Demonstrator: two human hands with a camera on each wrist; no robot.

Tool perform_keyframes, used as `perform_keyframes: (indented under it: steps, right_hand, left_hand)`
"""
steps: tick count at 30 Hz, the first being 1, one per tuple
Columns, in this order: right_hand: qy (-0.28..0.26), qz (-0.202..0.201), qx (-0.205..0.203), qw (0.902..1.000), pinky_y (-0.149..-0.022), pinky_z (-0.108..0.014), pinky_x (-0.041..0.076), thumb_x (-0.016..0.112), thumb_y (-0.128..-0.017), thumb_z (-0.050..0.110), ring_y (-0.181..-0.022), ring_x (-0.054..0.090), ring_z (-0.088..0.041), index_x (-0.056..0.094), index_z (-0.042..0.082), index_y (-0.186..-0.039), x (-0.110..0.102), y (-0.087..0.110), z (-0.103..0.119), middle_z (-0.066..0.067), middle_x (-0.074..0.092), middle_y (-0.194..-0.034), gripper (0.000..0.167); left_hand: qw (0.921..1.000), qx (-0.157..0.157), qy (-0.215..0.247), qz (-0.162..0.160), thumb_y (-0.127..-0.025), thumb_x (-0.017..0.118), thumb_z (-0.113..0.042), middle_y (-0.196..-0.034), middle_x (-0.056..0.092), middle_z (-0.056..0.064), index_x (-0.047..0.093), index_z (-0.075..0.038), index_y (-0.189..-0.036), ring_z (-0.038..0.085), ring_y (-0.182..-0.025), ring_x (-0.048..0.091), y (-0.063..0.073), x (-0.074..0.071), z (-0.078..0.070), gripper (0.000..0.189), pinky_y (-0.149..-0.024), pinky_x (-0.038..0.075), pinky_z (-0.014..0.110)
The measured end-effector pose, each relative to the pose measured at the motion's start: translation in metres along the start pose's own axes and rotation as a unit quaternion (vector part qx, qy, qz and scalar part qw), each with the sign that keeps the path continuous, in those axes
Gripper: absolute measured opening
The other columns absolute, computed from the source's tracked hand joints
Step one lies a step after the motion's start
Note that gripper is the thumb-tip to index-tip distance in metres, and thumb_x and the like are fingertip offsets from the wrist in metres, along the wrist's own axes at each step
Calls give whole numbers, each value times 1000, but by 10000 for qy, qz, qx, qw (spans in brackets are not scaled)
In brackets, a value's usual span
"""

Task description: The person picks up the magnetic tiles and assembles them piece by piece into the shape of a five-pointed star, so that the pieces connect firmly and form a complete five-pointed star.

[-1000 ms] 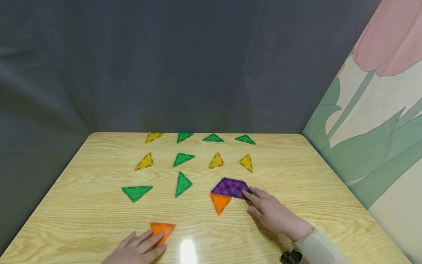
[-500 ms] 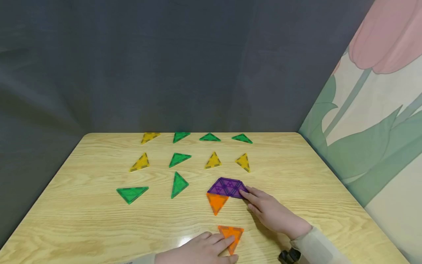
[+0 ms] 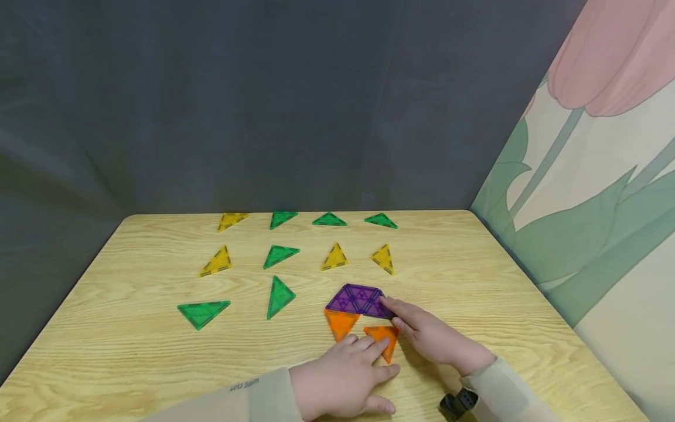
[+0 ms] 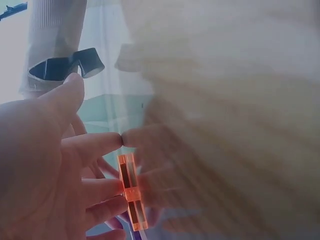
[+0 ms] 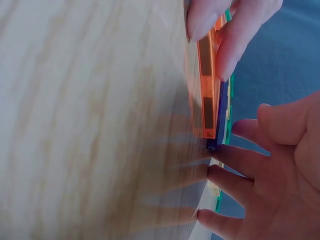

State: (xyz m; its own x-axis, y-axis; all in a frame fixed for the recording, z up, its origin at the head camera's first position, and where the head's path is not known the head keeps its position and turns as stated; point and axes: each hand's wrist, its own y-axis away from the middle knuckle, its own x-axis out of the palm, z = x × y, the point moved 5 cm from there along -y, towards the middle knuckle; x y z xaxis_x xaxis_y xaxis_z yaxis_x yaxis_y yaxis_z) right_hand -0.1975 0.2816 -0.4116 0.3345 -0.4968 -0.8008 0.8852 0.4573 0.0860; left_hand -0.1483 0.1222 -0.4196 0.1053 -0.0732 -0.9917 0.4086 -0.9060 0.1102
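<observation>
My left hand [image 3: 348, 375] reaches in from the front with spread fingers, its fingertips resting on an orange triangular magnetic tile [image 3: 387, 332]. This tile lies flat just below the right part of a purple trapezoid of joined triangular tiles [image 3: 358, 299], a small gap between them. A second orange triangular tile [image 3: 340, 321] meets the trapezoid's lower left edge. My right hand [image 3: 435, 334] touches the trapezoid's right end with extended fingers. In the left wrist view, the orange tile [image 4: 131, 192] shows edge-on at the left fingertips. Purple shows behind the orange tile [image 5: 207, 85] in the right wrist view.
Green triangular tiles [image 3: 280, 298] and yellow triangular tiles [image 3: 334, 258] lie apart in loose rows across the far and left parts of the wooden table [image 3: 132, 351]. A dark curtain [image 3: 295, 105] stands behind, and a tulip-patterned panel [image 3: 596, 205] rises on the right.
My left hand has slid the orange tile from the front left rightward, then up toward the purple trapezoid. My right hand stays at the trapezoid's right end. The head view has shifted slightly.
</observation>
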Motion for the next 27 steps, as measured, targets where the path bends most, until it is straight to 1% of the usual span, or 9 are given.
perform_keyframes:
  steps: [5,12,15,18,20,22,25,27]
  right_hand:
    - [7,70,-44,10000,-111,-62,25,38,-108,15,-139,31,-43,35,4,-153,0,0,1,-21,35,-153,46]
    - [83,74,-127,9999,-110,-63,25,38,-108,16,-140,30,-43,36,3,-152,1,0,2,-21,34,-154,46]
    - [106,84,-126,9998,-110,-63,25,38,-108,16,-140,30,-43,36,3,-152,2,0,1,-21,34,-154,46]
    - [129,111,-132,9998,-110,-62,25,38,-108,16,-140,30,-42,36,4,-153,2,-1,2,-20,34,-154,46]
    - [122,114,-96,9998,-111,-62,25,38,-108,17,-140,30,-42,35,5,-153,1,-2,2,-20,35,-154,46]
    - [104,135,-22,9999,-111,-62,25,38,-109,18,-140,31,-42,34,7,-154,-1,-2,2,-19,35,-154,47]
    - [-29,219,132,9997,-111,-61,25,38,-109,20,-140,31,-41,32,8,-155,-5,-2,2,-19,35,-154,48]
    - [-35,208,181,9996,-111,-62,24,39,-109,22,-141,29,-43,31,8,-155,-10,-1,3,-20,34,-154,49]
  left_hand:
    - [9995,-128,287,83,-95,26,-71,-160,26,3,42,-40,-149,21,-145,24,-4,-2,5,64,-114,29,47]
    - [9995,-176,261,77,-95,25,-71,-160,26,5,42,-41,-149,21,-145,23,-7,-3,10,64,-114,27,49]
    - [9993,-179,323,70,-95,25,-71,-160,25,5,42,-40,-149,21,-146,22,-6,-3,10,65,-115,26,50]
    - [9988,-177,448,75,-95,24,-71,-161,23,5,40,-39,-150,21,-146,20,-1,-3,10,66,-116,23,51]
    - [9979,-169,624,66,-95,23,-71,-162,21,4,38,-39,-151,22,-147,19,6,-6,9,66,-116,20,52]
    - [9959,-192,881,-20,-96,22,-70,-162,20,4,35,-38,-153,23,-147,18,18,-9,10,66,-116,20,53]
    - [9881,-398,1465,-253,-98,23,-67,-163,16,3,31,-37,-155,26,-147,16,45,-18,19,65,-116,20,55]
    - [9801,-669,1801,-503,-99,26,-65,-164,13,2,28,-36,-156,29,-148,15,70,-25,30,64,-115,20,56]
